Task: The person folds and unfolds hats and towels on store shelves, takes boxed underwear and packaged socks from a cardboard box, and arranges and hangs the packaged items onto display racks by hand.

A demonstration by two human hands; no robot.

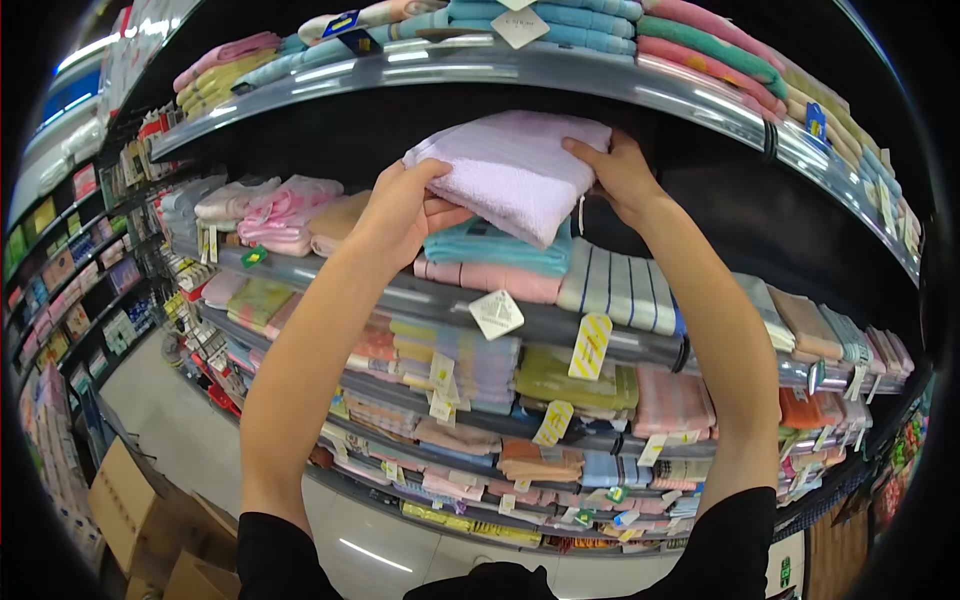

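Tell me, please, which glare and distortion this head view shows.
Head view: the upper shelf edge bows strongly and the picture's corners go dark; head view: white glare streaks that edge and the floor, while the lilac towel shows none.

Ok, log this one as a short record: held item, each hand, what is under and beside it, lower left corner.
held item: folded lilac terry-cloth towel
left hand: grips its left side
right hand: grips its right side
under: folded turquoise towel, then folded pink towel; contact unclear
right of those: folded pale towel with dark stripes
lower left: open brown cardboard box
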